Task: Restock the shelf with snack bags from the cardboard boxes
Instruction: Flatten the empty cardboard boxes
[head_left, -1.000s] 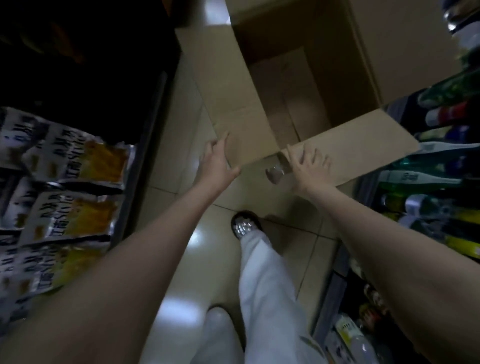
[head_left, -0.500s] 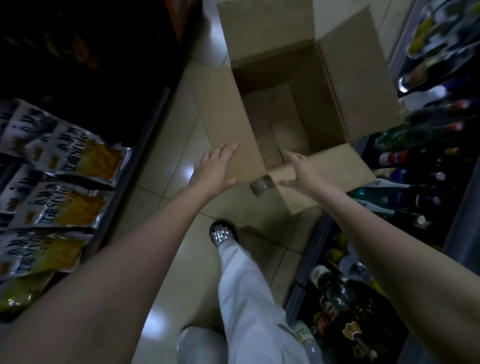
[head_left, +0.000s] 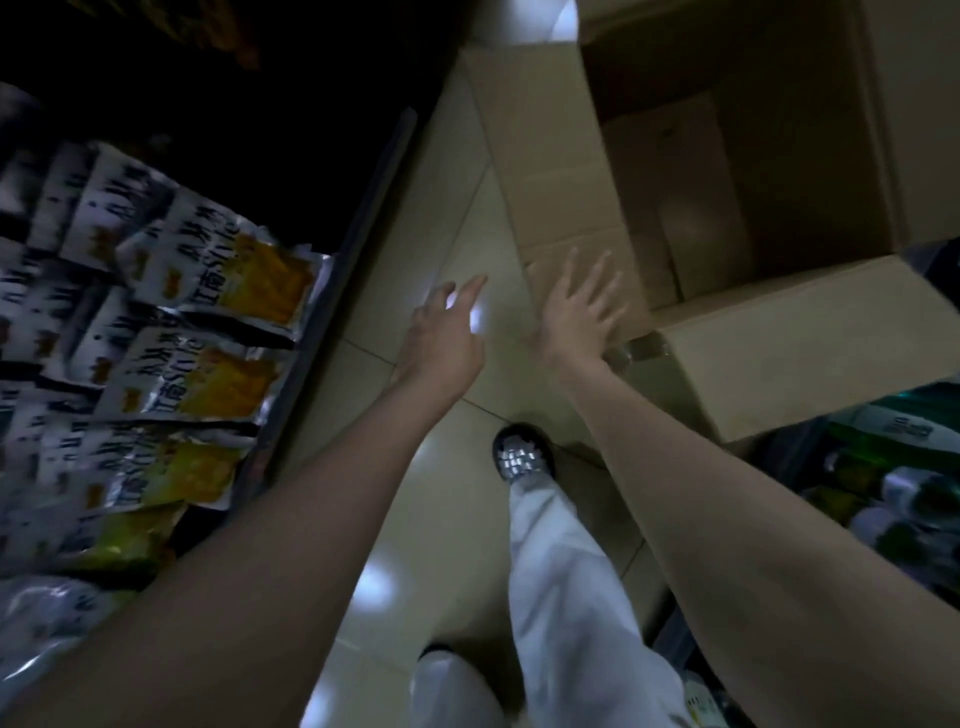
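An open cardboard box stands on the tiled floor at the upper right, flaps spread, with nothing visible inside. My right hand lies with fingers spread on the box's near-left flap. My left hand hovers over the floor just left of that flap, fingers loosely extended, holding nothing. Silver and yellow snack bags fill the shelf on the left in several overlapping rows.
A dark shelf edge borders the aisle on the left. Bottles line the shelf on the right, under the box's flap. My foot in a shiny shoe and white trouser leg stand on the floor between the two shelves.
My left hand has come off the box flap and moved left over the floor. My right hand shifted from the near flap to the left flap. The view swung right.
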